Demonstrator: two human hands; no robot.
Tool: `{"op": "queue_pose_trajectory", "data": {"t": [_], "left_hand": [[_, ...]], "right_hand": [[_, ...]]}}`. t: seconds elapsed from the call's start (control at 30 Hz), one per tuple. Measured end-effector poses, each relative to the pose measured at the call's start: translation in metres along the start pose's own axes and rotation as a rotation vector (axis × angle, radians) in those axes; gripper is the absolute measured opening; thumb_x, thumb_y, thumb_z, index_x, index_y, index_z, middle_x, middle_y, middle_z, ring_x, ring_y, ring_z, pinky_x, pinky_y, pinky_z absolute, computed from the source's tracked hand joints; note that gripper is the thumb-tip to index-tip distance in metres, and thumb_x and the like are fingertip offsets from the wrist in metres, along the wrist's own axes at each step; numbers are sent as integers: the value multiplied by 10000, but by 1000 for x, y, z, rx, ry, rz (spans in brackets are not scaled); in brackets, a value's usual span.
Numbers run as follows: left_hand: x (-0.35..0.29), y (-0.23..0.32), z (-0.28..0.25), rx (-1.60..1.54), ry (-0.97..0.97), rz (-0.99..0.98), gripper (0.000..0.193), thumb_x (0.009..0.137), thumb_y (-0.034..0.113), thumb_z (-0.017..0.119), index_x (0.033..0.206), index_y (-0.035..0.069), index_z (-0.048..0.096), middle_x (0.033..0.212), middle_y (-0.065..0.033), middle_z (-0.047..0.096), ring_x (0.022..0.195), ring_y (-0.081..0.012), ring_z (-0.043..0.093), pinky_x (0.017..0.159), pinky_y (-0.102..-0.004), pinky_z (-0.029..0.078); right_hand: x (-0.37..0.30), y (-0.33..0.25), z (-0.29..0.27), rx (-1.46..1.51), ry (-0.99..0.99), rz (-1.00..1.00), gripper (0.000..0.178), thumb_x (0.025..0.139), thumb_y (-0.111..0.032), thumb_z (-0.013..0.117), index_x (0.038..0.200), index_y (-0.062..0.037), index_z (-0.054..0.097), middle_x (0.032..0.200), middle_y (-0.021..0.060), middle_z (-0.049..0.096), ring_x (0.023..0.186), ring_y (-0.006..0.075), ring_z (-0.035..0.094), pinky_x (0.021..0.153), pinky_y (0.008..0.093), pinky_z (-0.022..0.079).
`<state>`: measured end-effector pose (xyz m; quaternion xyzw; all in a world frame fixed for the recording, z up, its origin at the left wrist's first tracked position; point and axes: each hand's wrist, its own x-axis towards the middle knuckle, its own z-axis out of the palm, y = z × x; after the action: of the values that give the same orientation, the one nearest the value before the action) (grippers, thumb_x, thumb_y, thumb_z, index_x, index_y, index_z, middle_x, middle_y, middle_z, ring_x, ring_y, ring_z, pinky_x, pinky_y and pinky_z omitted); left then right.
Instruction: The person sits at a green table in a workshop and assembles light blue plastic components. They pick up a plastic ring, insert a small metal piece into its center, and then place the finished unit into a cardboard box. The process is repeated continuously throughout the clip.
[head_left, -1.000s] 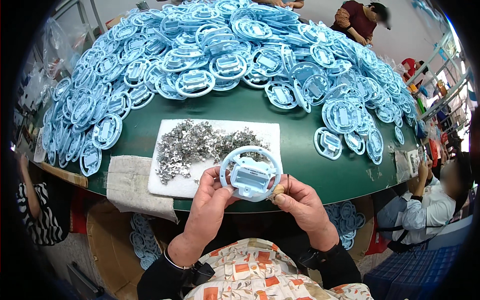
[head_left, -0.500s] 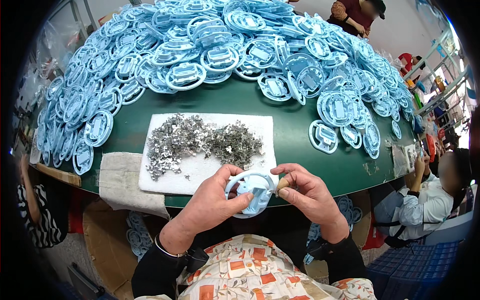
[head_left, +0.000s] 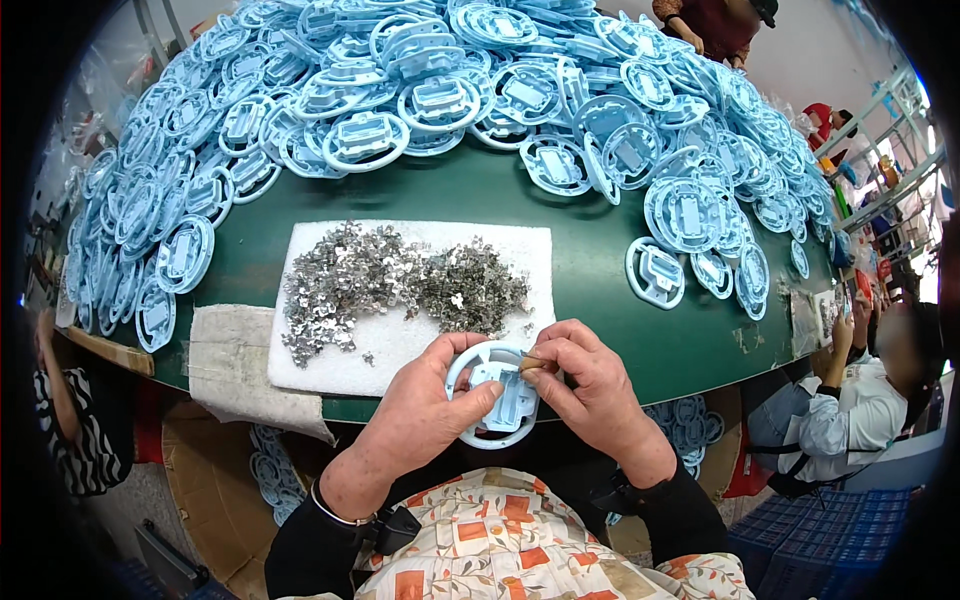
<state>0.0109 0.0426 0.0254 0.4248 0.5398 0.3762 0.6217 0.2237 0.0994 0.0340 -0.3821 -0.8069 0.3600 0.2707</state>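
Note:
My left hand (head_left: 415, 415) grips a light blue plastic steering-wheel-shaped part (head_left: 512, 408) by its left rim, thumb over the inner frame. The wheel is tilted, with its recessed middle facing up. At its upper right rim, my right hand (head_left: 592, 392) is closed in a pinch. Something small and tan shows at those fingertips; I cannot make out what it is. Just beyond my hands, a white foam sheet (head_left: 305, 375) bears two heaps of small shiny metal clips (head_left: 345, 290), the right heap darker.
A big pile of blue plastic wheels (head_left: 440, 100) covers the far side of the green table (head_left: 590, 270). A folded cloth (head_left: 235, 365) hangs over the near edge. Cardboard boxes (head_left: 205, 470) with more wheels stand below. Other people sit at left and right; another is at the back.
My right hand has moved left and inward over the wheel's upper rim. The wheel has turned and now faces up more squarely. The view has shifted slightly.

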Motion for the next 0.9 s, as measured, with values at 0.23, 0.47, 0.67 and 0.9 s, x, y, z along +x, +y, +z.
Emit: {"op": "queue_pose_trajectory", "data": {"t": [0.23,0.47,0.67,0.9], "left_hand": [[1,-1,0,62,23,21,523,921,196,712,1330,-56,507,1055,-142,674,925,-161,661,818,-302,554],[0,1,-1,9,4,-7,543,926,205,709,1348,-55,487,1058,-141,679,930,-157,666,817,-303,561],[1,2,0,17,7,17,534,934,194,700,1353,-54,483,1070,-139,679,936,-154,668,815,-301,562],[0,4,0,63,15,2,518,938,205,702,1338,-51,498,1072,-138,679,950,-156,665,828,-301,560]], "right_hand": [[8,-15,-7,-168,-61,30,123,871,-86,736,938,-29,650,892,92,645,725,248,682,624,353,539],[7,-12,-8,-50,-15,17,185,850,-68,743,1023,-36,687,856,90,639,697,245,659,608,342,528],[-2,-8,4,-82,-24,-164,245,860,-17,706,1104,-38,704,866,95,632,685,230,641,605,332,516],[-7,-6,-5,-75,-23,-136,339,859,10,674,1195,-32,685,854,108,623,673,257,633,596,353,517]]}}
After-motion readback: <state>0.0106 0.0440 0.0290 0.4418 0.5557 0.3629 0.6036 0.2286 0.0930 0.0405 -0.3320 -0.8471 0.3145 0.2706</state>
